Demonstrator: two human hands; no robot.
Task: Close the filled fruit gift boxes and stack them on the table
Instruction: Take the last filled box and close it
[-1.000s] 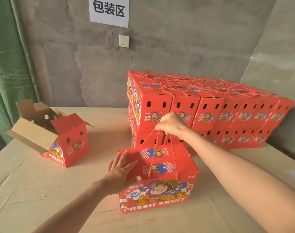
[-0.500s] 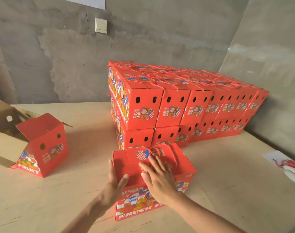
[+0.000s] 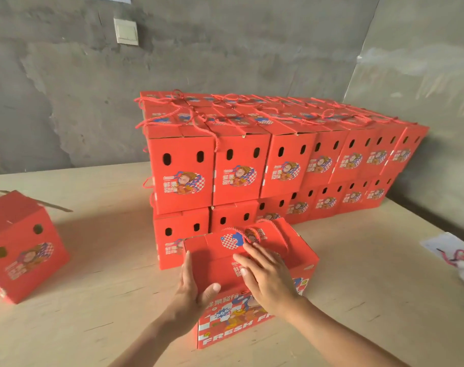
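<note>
Near table (image 3: 101, 271) edge, centre: one red gift box (image 3: 220, 263), lid flaps down, "FRESH FRUIT" face toward the camera. Contents hidden under the closed top. Its red rope handle (image 3: 277, 230) lies slack across the lid.

Left hand (image 3: 191, 290): released, fingers straight, palm flat against the box's left end, thumb hooked over the front top edge. Right hand (image 3: 268, 276): also released, fingers straight and spread, lying flat on the lid, fingertips near the handle. Neither hand grasps anything.

Just behind, touching or nearly touching the box's far side: the stack of closed boxes (image 3: 183, 165), two tiers high, running in rows toward the right wall. All tops shut, rope handles flopped over them; oval vent holes on each end face, nothing to be seen through them.

Far left, well apart: an open box (image 3: 24, 250), tilted, brown flaps raised at its top; interior out of sight from this angle.

Right edge of table: a white sheet with red cords (image 3: 455, 256), partly cut off.

Wall switch (image 3: 126, 31) on the grey wall above.
</note>
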